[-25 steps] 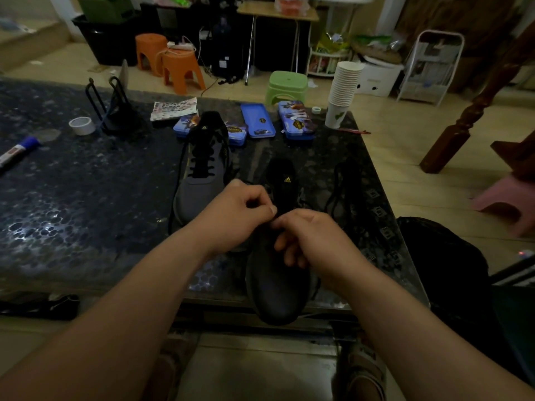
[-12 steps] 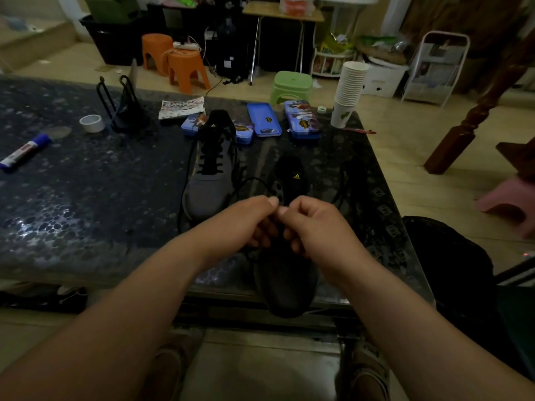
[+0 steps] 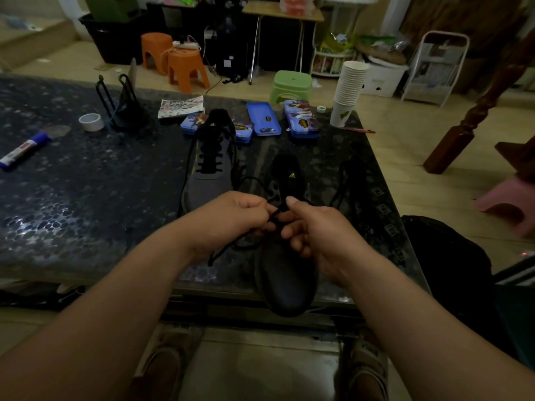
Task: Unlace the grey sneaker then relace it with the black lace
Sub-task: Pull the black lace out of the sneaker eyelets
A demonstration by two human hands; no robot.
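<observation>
A dark grey sneaker point(image 3: 285, 273) lies on the dark stone table point(image 3: 86, 198), its toe over the near edge. My left hand point(image 3: 228, 221) and my right hand point(image 3: 315, 230) meet above its lacing area, and both pinch the black lace point(image 3: 228, 250). One lace end hangs down below my left hand, and a loop of it arcs up toward the tongue. A second grey sneaker point(image 3: 210, 166), laced in black, stands farther back on the left. Another black lace point(image 3: 344, 186) lies loose on the table to the right.
Blue tin cases point(image 3: 263, 118) lie behind the shoes, beside a stack of paper cups point(image 3: 348, 91). A tape roll point(image 3: 91, 122), a marker point(image 3: 24, 150) and a black wire stand point(image 3: 121, 111) sit at the left. Stools stand on the floor beyond; a black bag point(image 3: 445, 256) lies on the right.
Both hands rose slightly from the shoe and drew a little apart, and the black lace between them now shows, with an end hanging below my left hand.
</observation>
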